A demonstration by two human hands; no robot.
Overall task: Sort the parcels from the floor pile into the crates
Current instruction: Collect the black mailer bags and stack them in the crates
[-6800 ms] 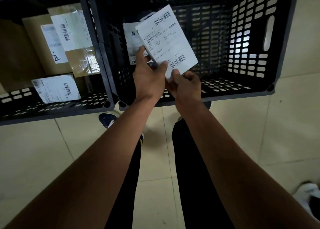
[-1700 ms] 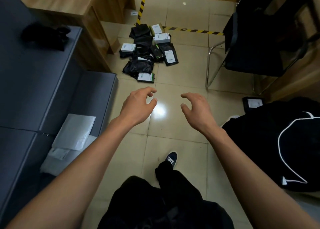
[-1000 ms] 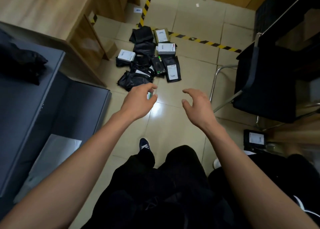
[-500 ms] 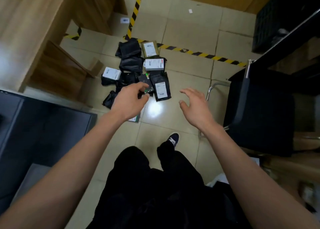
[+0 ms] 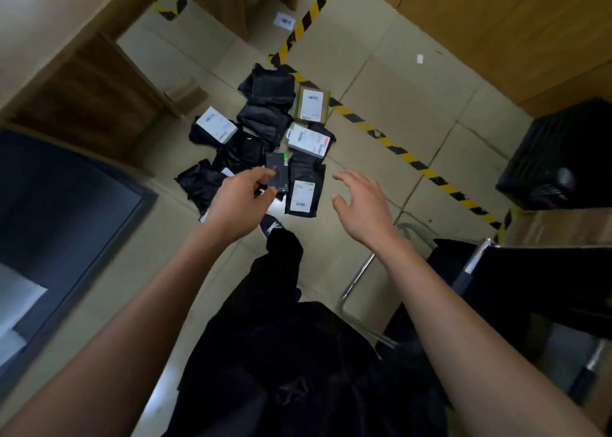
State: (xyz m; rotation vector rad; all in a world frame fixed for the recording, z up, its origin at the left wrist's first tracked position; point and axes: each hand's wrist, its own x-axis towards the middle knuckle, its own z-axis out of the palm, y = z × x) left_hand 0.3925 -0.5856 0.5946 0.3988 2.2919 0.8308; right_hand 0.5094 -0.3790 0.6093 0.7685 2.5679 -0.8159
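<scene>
A pile of parcels point(image 5: 265, 128) lies on the tiled floor ahead: several black bags, a black bag with a white label point(image 5: 304, 194), a white box point(image 5: 309, 139), a brown box point(image 5: 311, 105) and a small white-topped parcel point(image 5: 215, 126). My left hand point(image 5: 240, 201) hovers above the pile's near edge, fingers loosely curled, holding nothing. My right hand point(image 5: 362, 204) hangs to the right of the pile with fingers spread and empty. A black crate point(image 5: 559, 158) stands at the far right.
A wooden desk point(image 5: 86, 82) stands left of the pile and a dark grey sofa point(image 5: 49, 211) fills the left side. A black chair with metal legs point(image 5: 496, 284) is at my right. Yellow-black tape point(image 5: 407, 156) crosses the floor. My shoe point(image 5: 271, 226) is just short of the pile.
I have walked closer to the pile, which now lies just beyond my hands. Both hands stay empty and raised, and the view has swung so the crate shows at right.
</scene>
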